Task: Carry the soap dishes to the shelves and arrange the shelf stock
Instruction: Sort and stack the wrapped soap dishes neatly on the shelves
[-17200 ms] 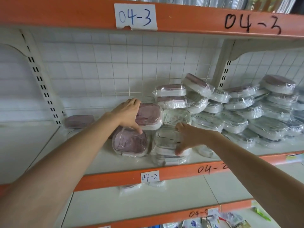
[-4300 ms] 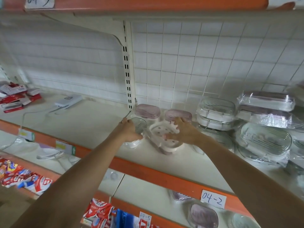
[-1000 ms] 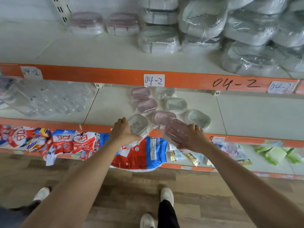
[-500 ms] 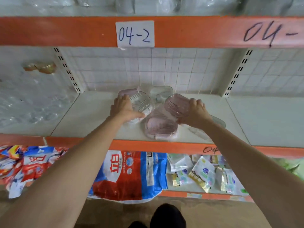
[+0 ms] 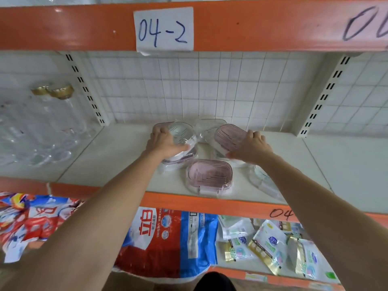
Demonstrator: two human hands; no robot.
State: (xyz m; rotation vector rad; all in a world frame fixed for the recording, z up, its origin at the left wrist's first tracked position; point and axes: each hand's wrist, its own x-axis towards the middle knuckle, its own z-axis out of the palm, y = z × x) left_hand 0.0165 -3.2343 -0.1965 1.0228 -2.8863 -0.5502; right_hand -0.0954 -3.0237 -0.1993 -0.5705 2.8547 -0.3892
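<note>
Both arms are reaching into the shelf (image 5: pixel 117 156) under the orange beam with the "04-2" label (image 5: pixel 163 28). The left hand (image 5: pixel 162 143) has its grip curled round a clear soap dish (image 5: pixel 182 133), thumb along the near edge, fingers over the far left rim; the dish tilts up toward the camera and sits on top of another wrapped dish whose pink edge shows just beneath. The right hand (image 5: pixel 251 147) has its grip wrapped on a pink soap dish (image 5: pixel 230 136), fingers over the far right rim, thumb at the near corner, the dish tilted with its ribbed face toward the camera. Between the two held dishes, at the back, lies more clear wrapped stock, hard to make out. In front of both hands, near the shelf's front edge, a second pink dish (image 5: pixel 210 174) lies flat, untouched. A clear dish (image 5: pixel 264 181) lies partly hidden under the right forearm. To the left on the same shelf lie clear jars with gold caps (image 5: pixel 62 91). Below, a red and blue detergent bag (image 5: pixel 168 242) and small sachets (image 5: pixel 270 246) lie on the lower shelf.
</note>
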